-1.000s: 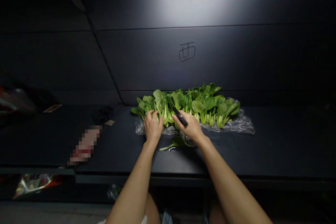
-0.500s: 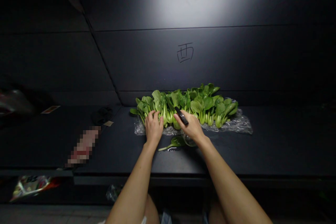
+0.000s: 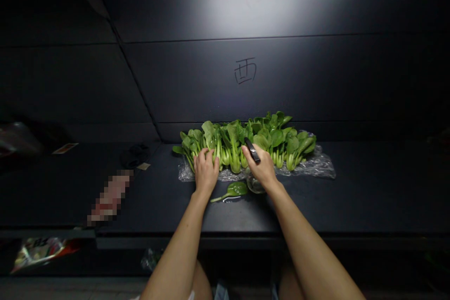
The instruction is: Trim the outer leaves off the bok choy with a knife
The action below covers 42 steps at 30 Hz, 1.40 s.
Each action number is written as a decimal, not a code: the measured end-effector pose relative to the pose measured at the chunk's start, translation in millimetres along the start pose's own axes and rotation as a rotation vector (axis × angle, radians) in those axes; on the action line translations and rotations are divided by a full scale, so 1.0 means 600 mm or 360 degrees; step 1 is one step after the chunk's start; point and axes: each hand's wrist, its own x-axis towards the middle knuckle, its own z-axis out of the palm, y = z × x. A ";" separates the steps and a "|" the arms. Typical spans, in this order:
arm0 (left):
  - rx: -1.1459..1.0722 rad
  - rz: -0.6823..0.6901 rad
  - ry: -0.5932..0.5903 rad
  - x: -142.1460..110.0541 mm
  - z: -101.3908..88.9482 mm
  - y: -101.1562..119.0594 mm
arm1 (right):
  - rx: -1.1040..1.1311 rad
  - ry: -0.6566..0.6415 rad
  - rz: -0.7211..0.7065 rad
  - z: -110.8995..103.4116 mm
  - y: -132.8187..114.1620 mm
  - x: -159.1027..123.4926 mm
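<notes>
1 blk obj gripped, R hand; L hand spread @ greens; 1 leaf.

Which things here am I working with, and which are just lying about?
Seemingly in use:
- leafy greens, at the left hand
- plastic wrap beneath them
- black object in the right hand

Apparently lying about:
- dark bundle
- pale card
- printed packet, lower left

Black handwriting on the flat, dark-grey back panel reads "西" — one character. The marks on the shiny, multicoloured plastic packet are too blurred to read.
</notes>
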 end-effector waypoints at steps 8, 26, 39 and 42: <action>0.0001 0.0019 -0.0005 -0.001 0.002 0.003 | 0.0052 0.0032 0.0048 -0.006 0.006 0.000; -0.0041 0.0084 -0.0012 -0.005 0.008 0.011 | -0.0161 0.0022 0.0180 -0.027 0.035 0.000; 0.0005 0.0136 -0.0083 -0.006 0.009 0.027 | -0.0252 0.0037 0.0313 -0.049 0.052 -0.002; 0.0008 0.0151 -0.0095 -0.007 0.011 0.029 | -0.0248 0.0048 0.0341 -0.052 0.056 -0.002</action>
